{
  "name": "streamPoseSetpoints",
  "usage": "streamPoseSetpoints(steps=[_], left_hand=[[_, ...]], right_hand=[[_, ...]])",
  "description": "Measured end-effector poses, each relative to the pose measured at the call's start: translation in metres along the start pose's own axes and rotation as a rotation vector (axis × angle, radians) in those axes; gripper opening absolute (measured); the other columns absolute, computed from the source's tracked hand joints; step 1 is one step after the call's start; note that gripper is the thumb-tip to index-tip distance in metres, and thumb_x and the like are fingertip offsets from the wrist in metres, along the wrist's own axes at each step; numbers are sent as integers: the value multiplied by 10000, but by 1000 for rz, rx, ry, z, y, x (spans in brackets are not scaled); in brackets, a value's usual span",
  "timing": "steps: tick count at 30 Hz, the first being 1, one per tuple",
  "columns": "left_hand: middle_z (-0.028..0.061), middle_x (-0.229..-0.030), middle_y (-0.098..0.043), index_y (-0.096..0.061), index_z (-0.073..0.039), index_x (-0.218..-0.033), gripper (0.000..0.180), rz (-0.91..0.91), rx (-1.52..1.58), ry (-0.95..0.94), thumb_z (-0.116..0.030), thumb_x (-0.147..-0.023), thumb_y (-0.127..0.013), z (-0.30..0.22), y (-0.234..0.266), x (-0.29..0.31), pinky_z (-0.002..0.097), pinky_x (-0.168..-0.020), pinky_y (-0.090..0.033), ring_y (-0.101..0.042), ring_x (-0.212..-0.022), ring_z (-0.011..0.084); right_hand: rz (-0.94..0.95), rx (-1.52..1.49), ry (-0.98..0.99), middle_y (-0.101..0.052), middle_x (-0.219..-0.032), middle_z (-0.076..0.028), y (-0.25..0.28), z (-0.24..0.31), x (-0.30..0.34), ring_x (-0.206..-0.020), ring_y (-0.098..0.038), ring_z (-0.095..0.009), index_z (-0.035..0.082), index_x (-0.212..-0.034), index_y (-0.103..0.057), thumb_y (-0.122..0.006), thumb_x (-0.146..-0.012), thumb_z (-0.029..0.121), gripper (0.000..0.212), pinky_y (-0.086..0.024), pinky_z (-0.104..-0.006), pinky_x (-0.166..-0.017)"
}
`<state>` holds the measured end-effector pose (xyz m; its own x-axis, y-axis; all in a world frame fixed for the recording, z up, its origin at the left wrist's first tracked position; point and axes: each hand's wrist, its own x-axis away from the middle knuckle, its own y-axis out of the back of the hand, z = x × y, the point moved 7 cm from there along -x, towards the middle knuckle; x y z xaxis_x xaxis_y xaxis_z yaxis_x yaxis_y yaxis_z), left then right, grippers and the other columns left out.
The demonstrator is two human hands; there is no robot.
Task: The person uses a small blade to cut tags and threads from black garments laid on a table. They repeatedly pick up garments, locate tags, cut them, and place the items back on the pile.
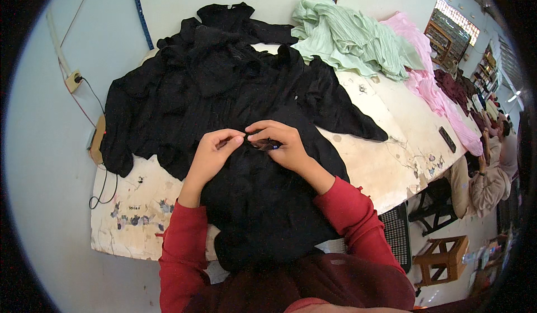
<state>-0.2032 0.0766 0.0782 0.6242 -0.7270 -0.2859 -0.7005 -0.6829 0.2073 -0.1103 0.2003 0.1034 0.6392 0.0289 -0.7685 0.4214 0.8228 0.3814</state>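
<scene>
A black long-sleeved garment (251, 201) lies spread and rumpled over the table, its near part hanging down over my lap. Over its middle, my left hand (215, 153) is closed in a pinch, seemingly on a bit of the black cloth. Close by, almost fingertip to fingertip, my right hand (284, 147) curls around a small dark hand tool (265, 144). Its shape is mostly hidden by the fingers, so its kind cannot be made out. More black cloth (218, 56) is heaped toward the far side.
Pale green garments (352, 39) and pink cloth (442, 103) lie at the table's far right. A dark phone-like object (447, 139) rests near the right edge of the worn table (369, 173). Cables hang at left below a wall socket (73, 81). Another person (492, 173) sits at right, near stools (442, 260).
</scene>
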Motion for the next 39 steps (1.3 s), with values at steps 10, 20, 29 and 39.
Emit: streamPoseSetpoints(steps=[10,20,29,39], left_hand=[[1,-756,-646,-666,-4,-903,137,17,37,113,-126,-840,-663,-2,1,2,188,-568,-407,-533,-622,42],[-11,-716,-624,-670,-11,-887,106,58,233,182,-106,-843,-653,-17,-2,10,199,-568,-411,-514,-603,44],[3,-815,-642,-646,14,-901,104,93,-149,48,-80,-868,-616,-44,-9,26,197,-693,-453,-565,-748,42],[-1,-762,-630,-664,4,-906,108,86,76,71,-86,-851,-645,-45,-8,27,182,-626,-439,-537,-668,27]], right_hand=[[160,186,67,-654,-935,-4,-3,5,-2,-830,-656,-191,107,-888,-687,-603,-578,-101,382,-528,-295,-666],[122,74,110,-646,-923,-20,7,30,-8,-795,-653,-199,119,-912,-697,-597,-545,-92,435,-524,-295,-658],[136,76,99,-637,-903,-54,11,45,-9,-781,-652,-212,110,-908,-712,-602,-543,-114,442,-527,-293,-654],[162,156,275,-651,-931,-37,13,60,-8,-771,-658,-205,124,-930,-701,-599,-556,-77,437,-518,-299,-605]])
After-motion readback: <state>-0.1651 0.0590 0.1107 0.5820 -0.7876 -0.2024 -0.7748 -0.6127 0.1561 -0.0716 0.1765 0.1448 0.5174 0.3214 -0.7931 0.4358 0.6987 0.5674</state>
